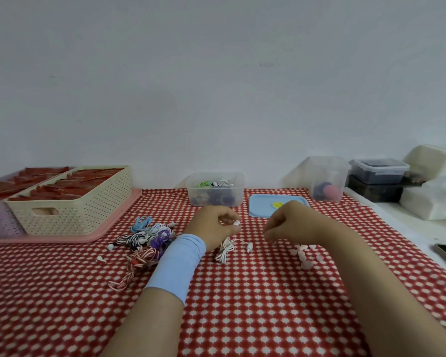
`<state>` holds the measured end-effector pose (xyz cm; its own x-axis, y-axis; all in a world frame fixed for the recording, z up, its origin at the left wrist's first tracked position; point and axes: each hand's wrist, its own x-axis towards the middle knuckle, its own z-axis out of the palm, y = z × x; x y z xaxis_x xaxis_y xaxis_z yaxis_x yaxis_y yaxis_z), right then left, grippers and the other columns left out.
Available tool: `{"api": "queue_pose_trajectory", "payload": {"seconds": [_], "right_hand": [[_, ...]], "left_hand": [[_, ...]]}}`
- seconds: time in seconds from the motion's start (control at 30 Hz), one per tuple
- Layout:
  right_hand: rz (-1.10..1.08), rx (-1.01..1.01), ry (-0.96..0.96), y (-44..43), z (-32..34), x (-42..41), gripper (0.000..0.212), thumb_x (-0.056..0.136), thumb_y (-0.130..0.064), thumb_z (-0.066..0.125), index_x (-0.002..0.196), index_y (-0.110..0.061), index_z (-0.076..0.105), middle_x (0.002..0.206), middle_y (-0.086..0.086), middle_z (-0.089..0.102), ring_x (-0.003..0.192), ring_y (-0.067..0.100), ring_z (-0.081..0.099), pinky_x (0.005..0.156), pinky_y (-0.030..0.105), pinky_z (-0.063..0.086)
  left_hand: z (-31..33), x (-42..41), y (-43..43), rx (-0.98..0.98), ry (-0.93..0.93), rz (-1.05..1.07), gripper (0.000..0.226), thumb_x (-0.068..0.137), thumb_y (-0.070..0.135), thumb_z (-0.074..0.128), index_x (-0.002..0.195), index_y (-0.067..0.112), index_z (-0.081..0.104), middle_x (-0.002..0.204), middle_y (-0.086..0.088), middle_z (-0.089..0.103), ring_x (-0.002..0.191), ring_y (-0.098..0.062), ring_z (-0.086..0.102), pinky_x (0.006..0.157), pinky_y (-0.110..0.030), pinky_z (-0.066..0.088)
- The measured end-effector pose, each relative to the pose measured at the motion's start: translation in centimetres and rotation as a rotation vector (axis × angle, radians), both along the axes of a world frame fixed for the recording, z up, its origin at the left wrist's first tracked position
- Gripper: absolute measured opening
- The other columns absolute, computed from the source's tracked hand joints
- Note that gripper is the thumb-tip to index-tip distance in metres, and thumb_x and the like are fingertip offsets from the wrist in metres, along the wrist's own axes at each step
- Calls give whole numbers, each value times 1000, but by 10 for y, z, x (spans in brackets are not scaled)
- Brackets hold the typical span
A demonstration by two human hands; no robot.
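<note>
- Left hand (213, 226): grip narrow, thumb and fingertips pinching 1 white earbud (236, 223), held just above the bench (242, 305).
- Rest of that set: the coiled white cable (225, 251) lies on the checked cloth right under the left hand. The 2nd bud (249, 246) lies just right of the coil.
- Right hand (291, 222): fingers curled down, tips bunched. I cannot tell if the grip holds anything, as the tips are hidden from my view.
- Pink ear tips (303, 256): loose cluster on the bench, just below the right hand, near its wrist.
- Key relation: the pinched bud sits left of the right fingertips, level with them, with a short gap between. Which way the bud's nozzle faces is too small to tell.
- My read: a tip goes on that bud next. The right hand is nearer the tips, so the left only has to hold the bud steady.
- Around: pile of coloured earphones (146, 240) left of the left forearm, clear tub (215, 199) and blue lid (260, 210) behind the hands.
</note>
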<state>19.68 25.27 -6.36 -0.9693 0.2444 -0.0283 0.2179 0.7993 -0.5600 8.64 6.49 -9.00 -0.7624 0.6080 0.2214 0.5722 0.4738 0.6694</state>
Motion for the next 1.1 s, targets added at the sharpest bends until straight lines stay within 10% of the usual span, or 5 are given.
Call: {"api": "queue_pose_trajectory", "payload": {"seconds": [0.3,0.67,1.1], "right_hand": [[58,-56,19,-11,-7,-7,14,92,-32,71,80,-35,77,78,-16,76,76,-1,65,69,15,45],[16,1,59,-7,-5,-6,15,94,-18,67,94,-28,79,84,-12,76,80,1,67,68,9,43],[86,150,-30,-21,-10,-16,13,79,-22,84,89,-30,81,84,-19,73,84,1,66,84,22,55]], "left_hand": [[9,-1,-6,-163,156,38,30,99,30,53,127,32,65,137,5,58,124,-15,52,108,-31,37],[-2,9,12,-382,237,-134,13,83,47,70,94,47,75,126,9,61,124,-21,43,110,-48,33],[2,3,1,211,-206,12,21,93,22,64,113,23,69,106,10,70,99,-4,64,85,-19,47]]}}
